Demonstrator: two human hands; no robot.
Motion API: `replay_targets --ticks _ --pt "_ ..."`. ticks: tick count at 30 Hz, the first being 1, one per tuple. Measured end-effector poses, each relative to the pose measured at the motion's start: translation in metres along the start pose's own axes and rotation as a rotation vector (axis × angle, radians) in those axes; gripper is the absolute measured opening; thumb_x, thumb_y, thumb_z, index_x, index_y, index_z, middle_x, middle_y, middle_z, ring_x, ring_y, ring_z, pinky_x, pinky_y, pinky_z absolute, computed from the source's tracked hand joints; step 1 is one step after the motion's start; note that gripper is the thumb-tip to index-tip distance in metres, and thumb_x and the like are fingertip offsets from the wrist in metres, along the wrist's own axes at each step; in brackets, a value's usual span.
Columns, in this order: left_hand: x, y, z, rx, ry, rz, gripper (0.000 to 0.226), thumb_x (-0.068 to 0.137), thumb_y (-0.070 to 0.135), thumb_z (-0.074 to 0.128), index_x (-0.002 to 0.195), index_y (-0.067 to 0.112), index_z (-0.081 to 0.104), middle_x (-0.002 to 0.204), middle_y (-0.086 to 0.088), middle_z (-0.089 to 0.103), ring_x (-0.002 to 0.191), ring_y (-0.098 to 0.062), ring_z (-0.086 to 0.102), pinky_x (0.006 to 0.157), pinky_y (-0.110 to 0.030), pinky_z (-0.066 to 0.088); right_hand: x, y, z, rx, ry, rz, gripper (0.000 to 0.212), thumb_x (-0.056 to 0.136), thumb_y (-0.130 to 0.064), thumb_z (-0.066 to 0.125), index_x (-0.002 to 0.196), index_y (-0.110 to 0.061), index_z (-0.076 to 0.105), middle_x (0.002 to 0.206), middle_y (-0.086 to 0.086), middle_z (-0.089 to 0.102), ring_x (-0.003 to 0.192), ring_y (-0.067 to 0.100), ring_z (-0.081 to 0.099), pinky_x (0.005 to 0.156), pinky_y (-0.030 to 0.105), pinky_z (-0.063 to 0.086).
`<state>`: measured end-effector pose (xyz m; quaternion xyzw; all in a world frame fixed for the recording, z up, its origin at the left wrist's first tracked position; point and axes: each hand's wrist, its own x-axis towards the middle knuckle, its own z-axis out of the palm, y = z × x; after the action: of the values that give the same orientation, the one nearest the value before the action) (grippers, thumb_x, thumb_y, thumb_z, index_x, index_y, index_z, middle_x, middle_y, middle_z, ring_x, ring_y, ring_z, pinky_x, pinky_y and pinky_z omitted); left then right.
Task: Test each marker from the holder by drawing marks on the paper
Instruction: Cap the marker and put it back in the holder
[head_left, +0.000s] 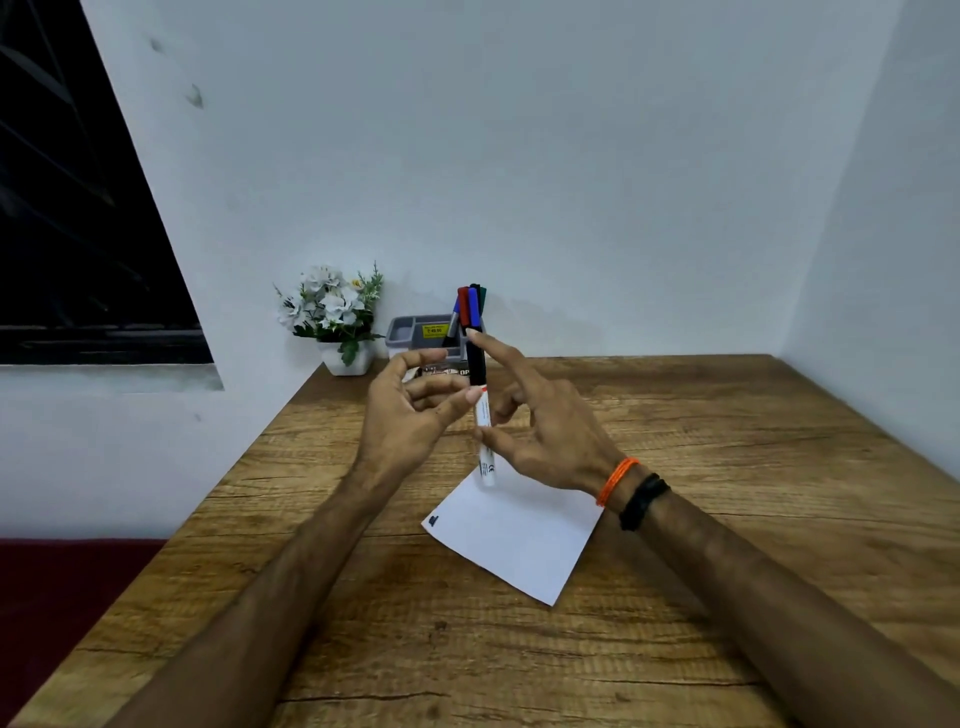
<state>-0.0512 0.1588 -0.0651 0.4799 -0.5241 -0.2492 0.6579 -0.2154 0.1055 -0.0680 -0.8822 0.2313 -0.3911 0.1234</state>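
Observation:
A marker with a white body and black cap stands nearly upright above the far edge of the white paper. My right hand holds it, thumb on the body and index finger against the top of the cap. My left hand is curled beside it; one fingertip touches the marker where cap meets body, and the thumb stays apart. The paper carries a small dark mark near its left corner. Behind my hands the grey holder keeps red, blue and green capped markers upright.
The wooden table runs to the white back wall and the right wall. A small white pot of artificial flowers stands left of the holder. The table's left edge drops off beside a dark window.

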Motion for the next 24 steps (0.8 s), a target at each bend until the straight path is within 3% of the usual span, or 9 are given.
replay_targets --ticks 4,6,9,14,17,24 --pt "0.009 -0.009 -0.013 0.042 -0.034 -0.070 0.060 0.070 0.031 0.076 0.122 0.009 0.054 0.100 -0.007 0.073 0.095 -0.017 0.071 0.080 -0.030 0.058 0.013 0.005 0.000 0.024 -0.005 -0.006 0.094 0.078 -0.023 0.077 0.153 -0.035 0.022 0.066 -0.012 0.065 0.064 0.004 0.065 0.070 0.029 0.057" --pt "0.016 -0.021 -0.024 0.269 -0.037 -0.119 0.064 0.073 0.051 0.068 0.125 0.015 0.055 0.115 -0.005 0.069 0.106 -0.017 0.066 0.089 -0.036 0.055 0.023 0.009 -0.001 0.036 0.018 0.036 0.092 0.078 -0.024 0.078 0.152 -0.039 0.024 0.065 -0.012 0.064 0.063 0.004 0.065 0.068 0.026 0.057" --pt "0.025 -0.044 -0.041 0.736 -0.069 -0.163 0.060 0.084 0.055 0.061 0.131 0.018 0.053 0.134 -0.003 0.058 0.119 -0.019 0.055 0.101 -0.041 0.046 0.043 0.018 0.005 0.082 0.031 0.104 0.092 0.079 -0.025 0.079 0.150 -0.043 0.024 0.067 -0.011 0.067 0.066 0.004 0.068 0.071 0.023 0.058" --pt "0.036 -0.074 -0.054 1.198 -0.211 -0.142 0.066 0.090 0.063 0.044 0.139 0.019 0.046 0.150 -0.008 0.040 0.138 -0.026 0.036 0.113 -0.045 0.029 0.088 0.036 0.025 0.053 0.091 0.155 0.092 0.078 -0.027 0.079 0.148 -0.047 0.023 0.072 -0.007 0.072 0.071 0.008 0.070 0.079 0.039 0.060" --pt "0.037 -0.079 -0.053 1.259 -0.254 -0.149 0.064 0.093 0.064 0.033 0.141 0.023 0.042 0.154 -0.005 0.035 0.141 -0.025 0.029 0.113 -0.047 0.021 0.115 0.045 0.035 0.012 0.155 0.162 0.093 0.078 -0.025 0.080 0.148 -0.044 0.023 0.073 -0.005 0.072 0.071 0.011 0.070 0.080 0.039 0.060" --pt "0.039 -0.088 -0.055 1.263 -0.251 -0.162 0.068 0.092 0.067 0.029 0.142 0.023 0.042 0.156 -0.004 0.031 0.143 -0.024 0.026 0.114 -0.050 0.017 0.158 0.056 0.059 -0.100 0.242 0.200 0.091 0.078 -0.026 0.078 0.149 -0.042 0.023 0.077 -0.005 0.072 0.071 0.016 0.069 0.071 0.038 0.060"
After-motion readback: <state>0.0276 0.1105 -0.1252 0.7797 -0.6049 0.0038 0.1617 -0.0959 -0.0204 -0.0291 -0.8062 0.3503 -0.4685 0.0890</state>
